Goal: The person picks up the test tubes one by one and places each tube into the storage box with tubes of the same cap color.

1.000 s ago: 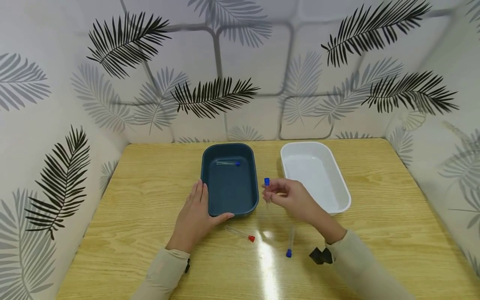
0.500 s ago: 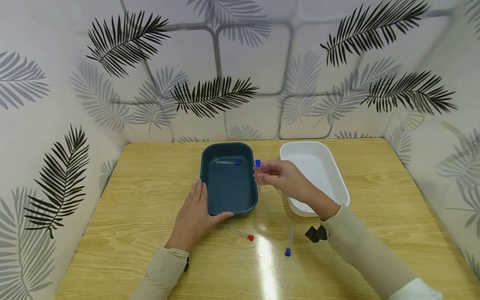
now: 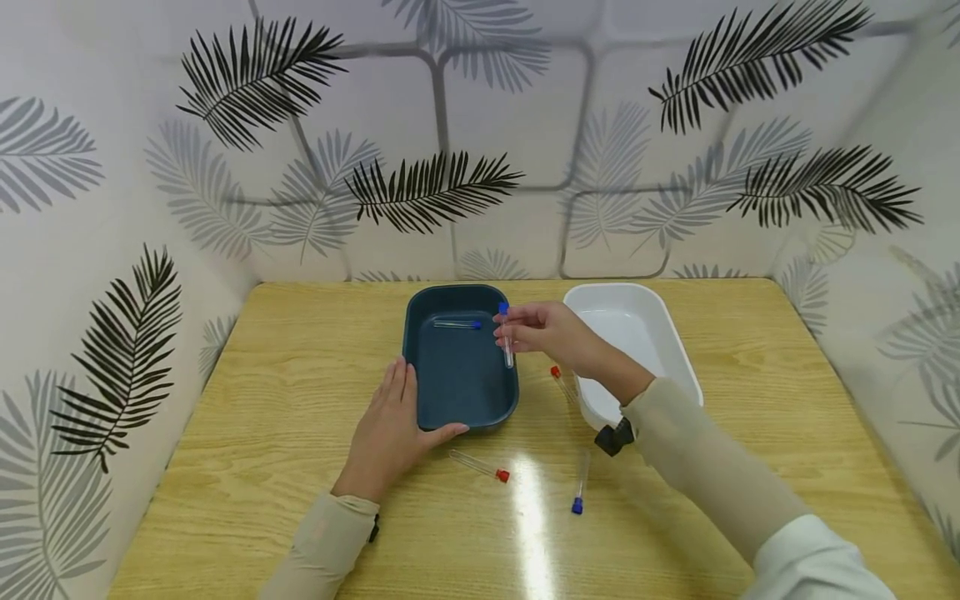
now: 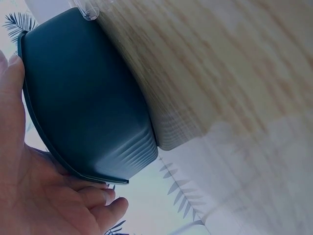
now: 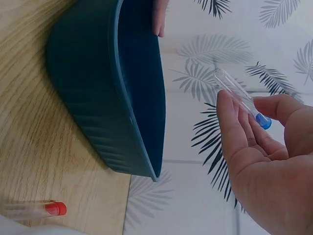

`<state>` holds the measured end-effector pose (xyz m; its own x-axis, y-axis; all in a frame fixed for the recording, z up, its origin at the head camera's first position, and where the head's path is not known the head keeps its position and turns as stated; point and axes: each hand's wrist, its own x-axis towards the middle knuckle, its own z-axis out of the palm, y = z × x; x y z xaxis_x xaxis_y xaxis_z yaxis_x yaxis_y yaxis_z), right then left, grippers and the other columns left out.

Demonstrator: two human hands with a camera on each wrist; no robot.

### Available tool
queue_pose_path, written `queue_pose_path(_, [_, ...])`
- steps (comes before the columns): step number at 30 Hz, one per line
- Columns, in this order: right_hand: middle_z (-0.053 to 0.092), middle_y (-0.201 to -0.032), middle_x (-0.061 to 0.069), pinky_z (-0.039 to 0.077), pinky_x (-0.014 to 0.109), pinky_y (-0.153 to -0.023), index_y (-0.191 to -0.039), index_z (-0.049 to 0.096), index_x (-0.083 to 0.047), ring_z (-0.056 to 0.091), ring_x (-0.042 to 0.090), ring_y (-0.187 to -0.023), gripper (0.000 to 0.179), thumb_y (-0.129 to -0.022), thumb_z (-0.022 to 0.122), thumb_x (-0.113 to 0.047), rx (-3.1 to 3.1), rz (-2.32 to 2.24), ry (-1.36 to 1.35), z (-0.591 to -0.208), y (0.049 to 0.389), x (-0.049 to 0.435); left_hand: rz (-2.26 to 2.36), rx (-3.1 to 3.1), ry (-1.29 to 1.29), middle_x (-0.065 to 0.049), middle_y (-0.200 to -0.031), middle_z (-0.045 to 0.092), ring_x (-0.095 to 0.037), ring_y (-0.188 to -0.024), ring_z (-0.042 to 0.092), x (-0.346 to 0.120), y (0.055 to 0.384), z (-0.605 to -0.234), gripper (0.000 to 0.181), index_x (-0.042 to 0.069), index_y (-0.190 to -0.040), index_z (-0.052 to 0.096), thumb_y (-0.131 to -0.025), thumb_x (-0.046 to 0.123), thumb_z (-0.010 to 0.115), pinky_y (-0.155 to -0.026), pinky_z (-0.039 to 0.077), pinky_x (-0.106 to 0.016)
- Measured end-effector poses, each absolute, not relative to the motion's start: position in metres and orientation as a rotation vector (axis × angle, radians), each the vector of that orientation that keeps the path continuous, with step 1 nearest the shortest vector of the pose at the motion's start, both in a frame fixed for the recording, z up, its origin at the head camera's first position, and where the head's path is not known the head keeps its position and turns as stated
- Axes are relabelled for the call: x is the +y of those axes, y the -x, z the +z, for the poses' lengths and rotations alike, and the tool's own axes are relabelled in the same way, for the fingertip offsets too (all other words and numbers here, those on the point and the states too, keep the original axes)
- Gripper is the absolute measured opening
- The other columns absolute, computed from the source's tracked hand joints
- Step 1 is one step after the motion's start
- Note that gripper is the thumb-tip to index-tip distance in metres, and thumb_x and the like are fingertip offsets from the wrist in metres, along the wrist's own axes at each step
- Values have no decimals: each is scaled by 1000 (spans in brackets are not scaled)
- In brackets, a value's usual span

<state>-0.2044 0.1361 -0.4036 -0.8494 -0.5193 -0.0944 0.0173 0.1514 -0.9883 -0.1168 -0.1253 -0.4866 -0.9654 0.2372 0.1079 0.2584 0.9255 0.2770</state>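
My right hand [image 3: 558,337] pinches a clear test tube [image 3: 508,343] with a blue cap between thumb and fingertips. In the head view this tube overlaps the right rim of the dark blue-green tray [image 3: 459,387], cap upward. The right wrist view shows the held tube [image 5: 234,90] slanted, its blue cap toward the palm. Another blue-capped tube [image 3: 454,325] lies inside the dark tray near the back. My left hand [image 3: 386,437] rests against the tray's near left corner, fingers straight along the left side and thumb along the front rim.
A white tray [image 3: 681,367] stands to the right, partly behind my right forearm. On the wooden table lie a red-capped tube [image 3: 478,466] before the dark tray, a blue-capped tube [image 3: 579,487] farther right, and a red-capped tube [image 3: 562,383] beside the white tray. A leaf-patterned backdrop surrounds the table.
My right hand has moved left and away from me, carrying the blue-capped test tube from between the trays to the dark tray's right rim. My left hand has stayed put.
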Motion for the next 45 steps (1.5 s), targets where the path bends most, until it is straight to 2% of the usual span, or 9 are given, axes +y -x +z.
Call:
queue_pose_path(8, [60,-117,19,48,41,-88,-126,49,10,60,30,-105,38,-94,55,-9,1989,-1757,377,-410,228,126,-455,-3011,390,-20,-151,15,-30,-140,12,-126,117,-487,119,-6,-144,24,-70,86,38,-109,22,-44])
queue_pose_path(11, [59,-116,21,46,44,-90,-125,49,10,57,35,-108,35,-94,54,-6,1964,-1787,358,-412,236,121,-455,-3007,392,-20,-151,16,-29,-140,12,-126,118,-489,119,-6,-143,25,-70,86,38,-109,22,-43])
queue_pose_path(15, [59,-114,22,47,42,-89,-124,50,10,56,38,-109,33,-94,54,-4,1951,-1808,345,-414,246,115,-468,-3012,394,-20,-151,15,-29,-140,12,-125,119,-488,118,-6,-143,24,-70,85,39,-109,22,-43])
queue_pose_path(19, [59,-115,22,49,38,-86,-125,49,11,59,34,-106,35,-94,54,-5,1973,-1803,327,-415,254,107,-467,-3029,383,-20,-152,14,-29,-140,11,-124,118,-488,119,-6,-144,23,-69,86,38,-110,21,-42])
queue_pose_path(26, [60,-112,23,50,37,-85,-121,50,11,56,39,-108,31,-93,54,-3,1960,-1840,282,-416,266,90,-478,-3020,380,-19,-152,14,-29,-140,11,-125,118,-489,119,-6,-144,23,-69,86,38,-110,21,-42])
queue_pose_path(32, [58,-116,26,51,33,-82,-123,50,11,62,31,-101,34,-93,55,-5,1961,-1857,246,-424,274,75,-480,-3013,379,-19,-152,13,-28,-140,10,-127,117,-489,118,-6,-144,23,-70,86,38,-109,22,-42])
queue_pose_path(41, [57,-116,26,51,33,-83,-127,47,12,60,31,-104,36,-94,51,-2,1882,-1976,183,-432,281,60,-492,-3012,378,-19,-152,13,-27,-140,10,-127,117,-488,117,-5,-144,23,-70,85,39,-110,21,-42])
queue_pose_path(45, [55,-118,30,51,34,-83,-123,50,12,61,31,-101,32,-95,51,-3,1878,-1994,193,-438,286,54,-490,-3013,376,-19,-152,13,-28,-140,10,-127,117,-487,117,-5,-144,23,-71,85,39,-109,22,-43])
